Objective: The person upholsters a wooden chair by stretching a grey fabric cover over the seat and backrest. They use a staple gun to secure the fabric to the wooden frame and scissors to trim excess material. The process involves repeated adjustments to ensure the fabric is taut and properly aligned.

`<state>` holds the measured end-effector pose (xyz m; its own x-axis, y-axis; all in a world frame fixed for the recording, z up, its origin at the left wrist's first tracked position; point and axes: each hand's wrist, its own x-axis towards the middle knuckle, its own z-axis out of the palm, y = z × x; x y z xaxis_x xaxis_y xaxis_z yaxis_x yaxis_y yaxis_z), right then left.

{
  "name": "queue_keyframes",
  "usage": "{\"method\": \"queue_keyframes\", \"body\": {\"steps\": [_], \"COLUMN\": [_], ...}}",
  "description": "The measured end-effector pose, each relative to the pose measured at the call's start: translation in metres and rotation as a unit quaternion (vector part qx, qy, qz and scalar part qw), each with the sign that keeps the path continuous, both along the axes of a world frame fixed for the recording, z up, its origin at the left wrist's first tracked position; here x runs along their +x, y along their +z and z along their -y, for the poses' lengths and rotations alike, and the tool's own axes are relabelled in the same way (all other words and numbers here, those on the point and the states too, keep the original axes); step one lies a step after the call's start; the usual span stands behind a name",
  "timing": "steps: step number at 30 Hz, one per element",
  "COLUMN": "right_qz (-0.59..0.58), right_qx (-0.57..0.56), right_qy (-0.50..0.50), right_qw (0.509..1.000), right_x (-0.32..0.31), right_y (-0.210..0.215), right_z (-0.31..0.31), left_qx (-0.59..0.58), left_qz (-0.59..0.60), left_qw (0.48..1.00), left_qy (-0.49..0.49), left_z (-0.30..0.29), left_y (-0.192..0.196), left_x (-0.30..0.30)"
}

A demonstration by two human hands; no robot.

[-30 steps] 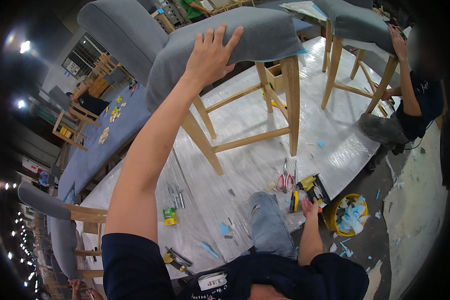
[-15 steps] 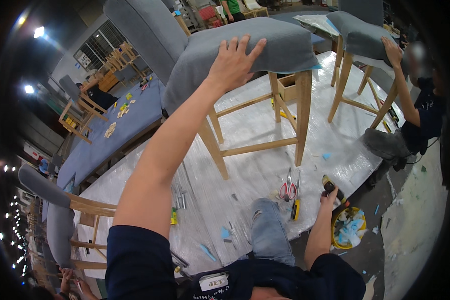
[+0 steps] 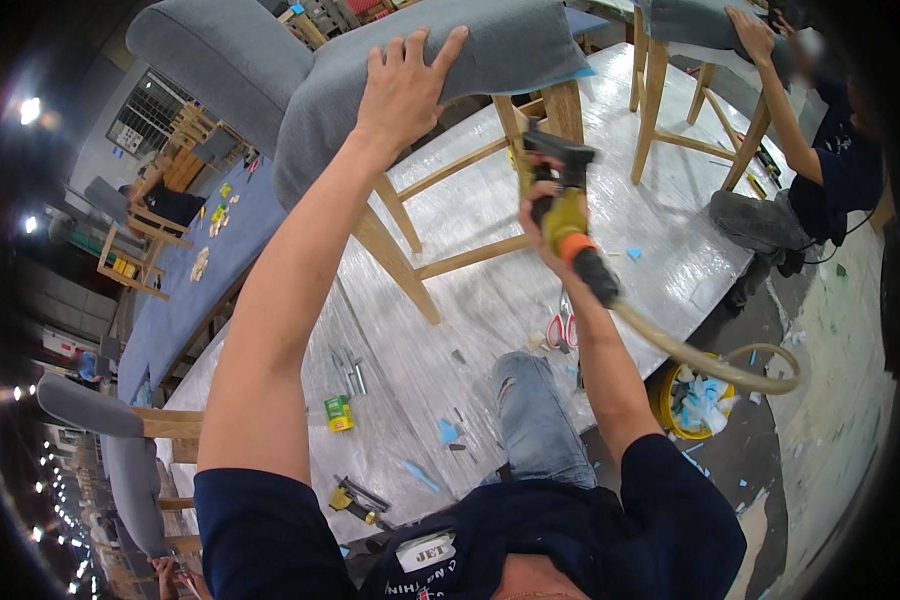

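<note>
A grey upholstered chair (image 3: pixel 500 45) with wooden legs stands on the plastic-covered worktop (image 3: pixel 470 300) in front of me. On top of its seat lies my left hand (image 3: pixel 405 90), fingers spread. My right hand (image 3: pixel 536 212) is wrapped round the handle of a pneumatic staple gun (image 3: pixel 570 215), raised beside the chair's near right leg. From the gun's handle end a yellowish air hose (image 3: pixel 685 352) loops off to the right. Light blue material shows along the seat's lower edge. Red-handled scissors (image 3: pixel 562 332) lie below my right forearm, partly hidden by it.
A co-worker (image 3: pixel 820 185) at the right has a hand on another grey chair (image 3: pixel 660 100). Near my lap lie a second staple gun (image 3: pixel 350 503), a yellow-green box (image 3: pixel 338 413) and metal strips (image 3: pixel 350 370). A yellow bucket (image 3: pixel 662 408) of scraps stands right. Another chair (image 3: pixel 130 480) is at left.
My right hand has lifted the staple gun from low beside the bucket up to the chair leg. My left hand stays on the seat. The view has shifted, bringing the second staple gun into sight.
</note>
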<state>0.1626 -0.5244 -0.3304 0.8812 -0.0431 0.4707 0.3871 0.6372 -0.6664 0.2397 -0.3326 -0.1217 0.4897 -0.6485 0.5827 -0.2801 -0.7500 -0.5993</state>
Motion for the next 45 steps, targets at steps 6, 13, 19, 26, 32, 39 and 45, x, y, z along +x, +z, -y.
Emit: {"method": "queue_keyframes", "body": {"steps": [6,13,19,26,32,39,45], "right_qz": [0.099,0.136,0.034,-0.209,-0.1,-0.571,-0.614], "right_qx": [-0.14,-0.152,-0.125,0.268,-0.174,-0.002,0.15], "right_qy": [-0.038,-0.038,0.039,0.229,-0.248,-0.215,-0.179], "right_qw": [0.984,0.978,0.991,0.912,0.948,0.792,0.754], "right_x": [0.043,0.036,0.037,-0.001,-0.085,-0.128,-0.16], "right_y": [0.019,0.035,0.039,0.037,-0.114,-0.321,-0.392], "right_z": [-0.044,-0.058,-0.065,-0.049,0.059,0.189,0.179], "left_qx": [0.019,0.012,0.019,-0.029,-0.069,-0.115,-0.159], "left_qz": [0.041,0.057,0.074,0.041,-0.01,-0.039,-0.073], "left_qw": [0.999,0.998,0.997,0.998,0.996,0.988,0.98], "left_qy": [0.008,0.008,0.021,-0.036,-0.063,-0.094,-0.094], "left_z": [0.002,0.002,0.001,-0.01,-0.031,-0.087,-0.136], "left_y": [-0.01,-0.013,-0.012,-0.014,0.015,0.04,0.049], "left_x": [-0.004,-0.005,-0.004,0.003,0.03,0.055,0.053]}}
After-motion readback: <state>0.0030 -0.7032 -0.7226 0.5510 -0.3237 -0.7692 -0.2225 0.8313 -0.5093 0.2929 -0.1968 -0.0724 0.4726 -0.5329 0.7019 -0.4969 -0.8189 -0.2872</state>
